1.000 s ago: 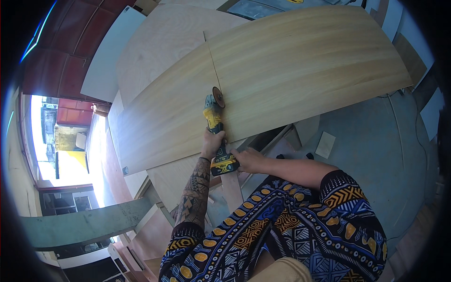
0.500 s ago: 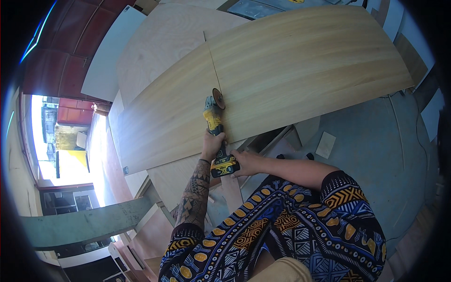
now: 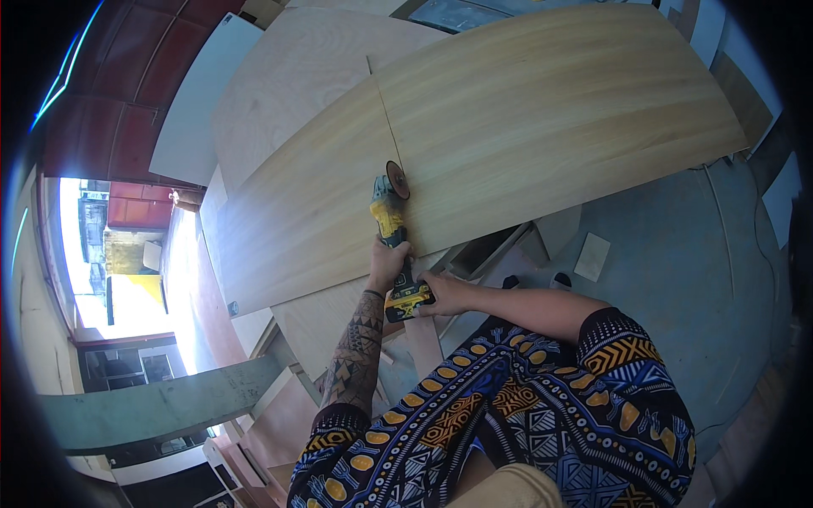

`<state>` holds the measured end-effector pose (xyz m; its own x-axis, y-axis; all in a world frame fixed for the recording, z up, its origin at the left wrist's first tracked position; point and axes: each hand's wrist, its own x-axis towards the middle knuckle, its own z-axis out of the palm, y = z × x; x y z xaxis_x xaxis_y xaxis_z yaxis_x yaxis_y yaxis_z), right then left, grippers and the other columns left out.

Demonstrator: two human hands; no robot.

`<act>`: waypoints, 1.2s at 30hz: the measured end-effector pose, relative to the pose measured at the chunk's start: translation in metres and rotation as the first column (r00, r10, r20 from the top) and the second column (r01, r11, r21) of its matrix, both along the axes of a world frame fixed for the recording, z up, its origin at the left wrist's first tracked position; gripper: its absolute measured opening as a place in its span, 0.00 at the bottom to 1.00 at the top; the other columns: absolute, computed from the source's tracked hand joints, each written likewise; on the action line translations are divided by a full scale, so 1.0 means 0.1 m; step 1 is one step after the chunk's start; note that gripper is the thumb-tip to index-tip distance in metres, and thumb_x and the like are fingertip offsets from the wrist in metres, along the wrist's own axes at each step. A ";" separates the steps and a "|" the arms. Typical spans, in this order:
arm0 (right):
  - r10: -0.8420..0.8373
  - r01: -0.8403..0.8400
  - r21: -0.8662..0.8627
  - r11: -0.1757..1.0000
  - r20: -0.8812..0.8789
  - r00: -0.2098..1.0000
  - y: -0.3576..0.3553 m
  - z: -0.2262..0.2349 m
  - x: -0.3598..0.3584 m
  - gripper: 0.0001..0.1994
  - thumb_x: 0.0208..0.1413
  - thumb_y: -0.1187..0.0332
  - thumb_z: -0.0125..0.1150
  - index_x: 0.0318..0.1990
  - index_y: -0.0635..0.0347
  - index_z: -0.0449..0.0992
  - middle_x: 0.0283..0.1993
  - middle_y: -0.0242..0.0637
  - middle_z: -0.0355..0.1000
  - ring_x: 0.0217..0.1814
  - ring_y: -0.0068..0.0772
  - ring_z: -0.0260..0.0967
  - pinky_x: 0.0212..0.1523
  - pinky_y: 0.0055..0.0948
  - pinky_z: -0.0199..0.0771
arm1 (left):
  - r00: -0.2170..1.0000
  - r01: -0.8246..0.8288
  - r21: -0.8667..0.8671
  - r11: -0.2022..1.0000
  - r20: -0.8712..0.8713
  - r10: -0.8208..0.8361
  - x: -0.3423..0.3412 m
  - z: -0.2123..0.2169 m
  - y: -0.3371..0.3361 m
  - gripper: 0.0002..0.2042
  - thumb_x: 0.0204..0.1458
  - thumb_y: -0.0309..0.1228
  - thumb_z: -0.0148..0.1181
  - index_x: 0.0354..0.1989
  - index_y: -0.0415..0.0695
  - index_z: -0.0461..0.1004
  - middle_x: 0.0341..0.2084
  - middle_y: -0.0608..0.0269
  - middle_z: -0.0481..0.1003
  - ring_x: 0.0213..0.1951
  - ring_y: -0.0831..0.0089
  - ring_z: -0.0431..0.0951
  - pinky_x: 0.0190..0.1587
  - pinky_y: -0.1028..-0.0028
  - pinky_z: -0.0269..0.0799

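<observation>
A yellow and black cordless angle grinder (image 3: 394, 230) lies along a cut line in a large pale wood-grain board (image 3: 542, 127). Its disc (image 3: 396, 179) sits in the cut at the board's near edge. My left hand (image 3: 388, 264) wraps the grinder's body just behind the head. My right hand (image 3: 442, 295) grips the rear end by the battery pack (image 3: 406, 300). The cut runs away from me across the board, dividing it into a left piece (image 3: 296, 212) and a right piece.
More plywood sheets (image 3: 296, 68) lie under and beyond the board. Wood offcuts (image 3: 593, 254) and strips rest on the grey floor (image 3: 677, 254) to the right. A green beam (image 3: 161, 406) and an open doorway (image 3: 110, 254) are at the left.
The grinder and both hands have crept slightly forward along the cut line; otherwise the scene is the same.
</observation>
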<state>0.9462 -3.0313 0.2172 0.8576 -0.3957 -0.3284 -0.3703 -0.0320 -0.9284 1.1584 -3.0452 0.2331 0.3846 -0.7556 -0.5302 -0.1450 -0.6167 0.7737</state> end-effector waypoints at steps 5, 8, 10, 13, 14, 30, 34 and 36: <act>-0.050 0.054 -0.066 0.996 0.062 0.997 0.05 -0.17 0.01 0.51 0.54 0.38 0.78 0.73 0.67 0.64 0.56 0.66 0.82 0.61 0.65 0.83 0.66 0.52 0.79 | 1.000 0.008 0.014 1.000 0.019 -0.008 -0.03 0.00 -0.04 0.22 0.55 0.23 0.67 0.57 0.37 0.67 0.31 0.58 0.80 0.25 0.69 0.83 0.28 0.67 0.82; -0.035 0.036 -0.014 0.999 0.048 0.998 0.07 -0.22 0.03 0.51 0.54 0.38 0.78 0.74 0.68 0.64 0.56 0.66 0.82 0.61 0.64 0.83 0.65 0.51 0.80 | 1.000 0.012 -0.003 1.000 0.016 -0.012 -0.03 -0.01 -0.02 0.23 0.55 0.23 0.67 0.57 0.37 0.67 0.32 0.58 0.81 0.25 0.69 0.83 0.28 0.67 0.82; -0.050 0.051 -0.015 0.999 0.069 0.996 0.09 -0.23 0.04 0.51 0.54 0.38 0.78 0.74 0.68 0.64 0.55 0.66 0.82 0.60 0.64 0.84 0.65 0.50 0.80 | 1.000 0.014 0.010 1.000 0.023 -0.014 0.00 -0.01 -0.01 0.23 0.55 0.23 0.67 0.58 0.37 0.66 0.32 0.58 0.81 0.25 0.69 0.83 0.28 0.67 0.82; -0.078 0.082 -0.036 0.996 0.092 0.993 0.11 -0.25 0.05 0.51 0.53 0.38 0.78 0.73 0.68 0.65 0.53 0.65 0.83 0.58 0.63 0.85 0.63 0.50 0.81 | 1.000 0.018 0.017 1.000 0.023 -0.019 -0.01 0.00 -0.01 0.23 0.55 0.23 0.68 0.58 0.38 0.66 0.31 0.58 0.80 0.25 0.69 0.83 0.28 0.67 0.82; -0.089 0.095 -0.056 0.994 0.095 0.991 0.10 -0.25 0.04 0.52 0.53 0.37 0.78 0.73 0.69 0.65 0.52 0.64 0.84 0.56 0.63 0.85 0.63 0.50 0.82 | 1.000 0.018 0.011 1.000 0.018 -0.019 -0.03 0.01 -0.02 0.23 0.55 0.23 0.68 0.58 0.38 0.66 0.31 0.59 0.80 0.25 0.70 0.83 0.28 0.67 0.82; -0.049 0.051 -0.016 0.999 0.082 0.995 0.07 -0.24 0.03 0.51 0.54 0.38 0.79 0.72 0.70 0.65 0.57 0.65 0.82 0.61 0.64 0.83 0.66 0.50 0.80 | 1.000 0.011 0.019 1.000 0.017 -0.012 -0.05 0.05 -0.04 0.24 0.53 0.21 0.68 0.58 0.38 0.66 0.32 0.57 0.80 0.26 0.69 0.83 0.28 0.66 0.83; -0.035 0.040 -0.055 0.998 0.087 0.996 0.08 -0.24 0.06 0.50 0.54 0.38 0.79 0.71 0.70 0.66 0.58 0.65 0.82 0.61 0.64 0.83 0.66 0.50 0.80 | 0.999 0.017 0.006 1.000 0.043 -0.017 0.00 0.02 -0.02 0.25 0.53 0.21 0.68 0.58 0.38 0.66 0.33 0.57 0.80 0.26 0.68 0.83 0.29 0.66 0.83; -0.025 0.029 -0.054 0.998 0.075 0.997 0.08 -0.24 0.07 0.50 0.54 0.38 0.79 0.70 0.70 0.66 0.58 0.65 0.82 0.61 0.64 0.83 0.66 0.50 0.80 | 0.998 0.017 0.006 1.000 0.055 -0.017 0.02 0.01 0.00 0.25 0.53 0.21 0.68 0.58 0.38 0.66 0.33 0.57 0.80 0.26 0.68 0.83 0.29 0.66 0.84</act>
<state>0.9535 -3.0237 0.1937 0.8675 -0.4348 -0.2417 -0.3022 -0.0746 -0.9503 1.1600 -3.0455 0.2344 0.4006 -0.7595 -0.5125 -0.1977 -0.6178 0.7610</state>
